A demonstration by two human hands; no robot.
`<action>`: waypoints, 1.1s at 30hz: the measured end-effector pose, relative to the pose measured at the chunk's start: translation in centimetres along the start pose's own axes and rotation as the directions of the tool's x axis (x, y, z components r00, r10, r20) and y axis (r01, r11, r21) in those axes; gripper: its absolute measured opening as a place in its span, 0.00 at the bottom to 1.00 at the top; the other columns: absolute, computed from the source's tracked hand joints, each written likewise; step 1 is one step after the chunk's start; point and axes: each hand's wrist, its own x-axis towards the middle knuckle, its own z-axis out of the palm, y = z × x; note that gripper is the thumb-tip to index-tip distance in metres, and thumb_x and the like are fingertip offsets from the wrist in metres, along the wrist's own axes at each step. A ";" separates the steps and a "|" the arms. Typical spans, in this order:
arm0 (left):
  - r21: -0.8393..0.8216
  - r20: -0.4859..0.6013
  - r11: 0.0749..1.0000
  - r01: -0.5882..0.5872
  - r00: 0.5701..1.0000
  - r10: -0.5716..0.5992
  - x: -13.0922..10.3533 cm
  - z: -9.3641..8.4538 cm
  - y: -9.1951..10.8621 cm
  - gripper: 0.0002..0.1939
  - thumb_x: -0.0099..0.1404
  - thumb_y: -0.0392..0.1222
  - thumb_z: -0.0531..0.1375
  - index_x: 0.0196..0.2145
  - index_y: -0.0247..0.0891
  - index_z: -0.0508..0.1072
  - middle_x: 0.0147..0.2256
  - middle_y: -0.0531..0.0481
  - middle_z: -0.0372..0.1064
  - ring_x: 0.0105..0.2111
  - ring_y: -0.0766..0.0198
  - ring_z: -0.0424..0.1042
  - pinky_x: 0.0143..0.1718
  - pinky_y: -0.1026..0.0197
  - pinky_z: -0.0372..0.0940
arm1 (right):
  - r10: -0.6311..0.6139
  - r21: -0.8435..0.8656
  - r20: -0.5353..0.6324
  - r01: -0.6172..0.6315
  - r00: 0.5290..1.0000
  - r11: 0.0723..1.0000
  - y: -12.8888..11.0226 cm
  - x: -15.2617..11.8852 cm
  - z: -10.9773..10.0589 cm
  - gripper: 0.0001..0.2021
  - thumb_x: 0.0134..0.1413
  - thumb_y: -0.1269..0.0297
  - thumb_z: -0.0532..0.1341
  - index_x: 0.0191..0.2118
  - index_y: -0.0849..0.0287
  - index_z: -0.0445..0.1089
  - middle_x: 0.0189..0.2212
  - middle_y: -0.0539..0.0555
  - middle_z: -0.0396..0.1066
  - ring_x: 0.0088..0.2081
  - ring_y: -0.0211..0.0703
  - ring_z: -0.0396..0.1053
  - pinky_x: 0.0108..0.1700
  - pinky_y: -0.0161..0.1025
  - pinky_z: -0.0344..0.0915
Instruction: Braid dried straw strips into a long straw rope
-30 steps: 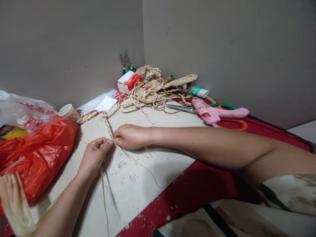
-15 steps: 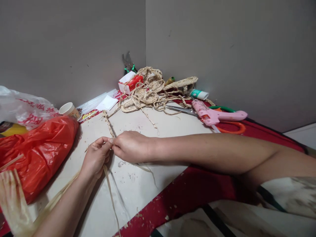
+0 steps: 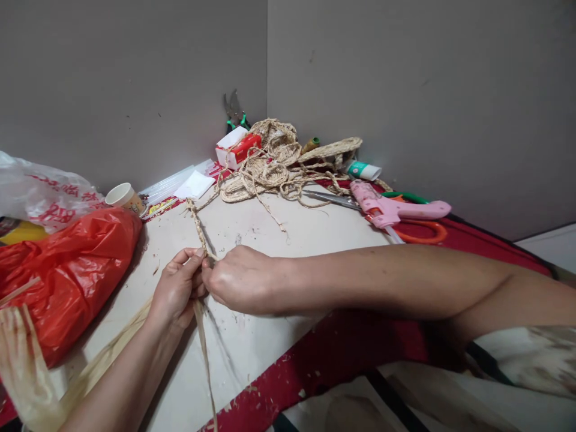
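Observation:
A braided straw cord runs down the white board toward my hands. My left hand pinches the lower end of the braid between thumb and fingers. Close against it on the right, my right hand is closed, with a strand at its curled fingers; its fingertips are mostly hidden. A loose straw strand hangs below my left hand to the board's front edge. Wider pale strands pass beneath my left forearm.
Behind lie a heap of braided cord, a red and white box and scissors. A pink glue gun is at right. A paper cup and red plastic bag stand at left.
My right hand has moved slightly down and turned, showing a strand between it and the braid. My left hand still pinches the braid at nearly the same spot.

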 end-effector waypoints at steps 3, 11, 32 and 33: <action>-0.026 -0.013 1.000 -0.015 1.000 0.015 0.2 -0.3 -0.1 0.14 0.49 0.43 0.67 0.25 0.36 0.65 0.17 0.59 0.61 0.12 0.78 0.52 0.13 0.73 0.46 | 0.056 0.101 -0.052 -0.051 0.997 0.994 0.3 -0.2 -2.1 0.18 0.58 0.56 0.52 0.30 0.63 0.73 0.24 0.57 0.70 0.27 0.41 0.65 0.28 0.37 0.53; 0.015 0.008 1.000 -0.025 1.000 0.025 0.4 -0.5 0.1 0.13 0.51 0.42 0.65 0.24 0.36 0.64 0.17 0.59 0.60 0.12 0.78 0.48 0.11 0.73 0.41 | 0.268 0.865 0.104 -0.220 0.958 0.450 3.0 2.2 -0.7 0.15 0.59 0.59 0.51 0.32 0.66 0.67 0.23 0.51 0.66 0.20 0.30 0.60 0.21 0.29 0.57; 0.292 0.050 0.946 -0.137 0.991 0.128 0.1 -0.7 0.8 0.09 0.54 0.43 0.63 0.28 0.34 0.72 0.16 0.59 0.52 0.14 0.77 0.46 0.14 0.72 0.42 | 0.377 0.918 0.164 -0.281 0.912 0.281 3.8 2.5 0.6 0.09 0.50 0.64 0.55 0.23 0.62 0.63 0.07 0.42 0.46 0.09 0.27 0.41 0.10 0.28 0.38; 0.275 0.054 0.955 -0.116 0.993 0.105 0.0 -0.6 1.1 0.08 0.54 0.42 0.62 0.27 0.34 0.72 0.15 0.59 0.50 0.14 0.77 0.44 0.14 0.72 0.41 | 0.396 0.908 0.142 -0.278 0.907 0.312 3.7 2.4 0.7 0.09 0.50 0.64 0.55 0.23 0.62 0.63 0.07 0.42 0.46 0.09 0.28 0.41 0.10 0.29 0.37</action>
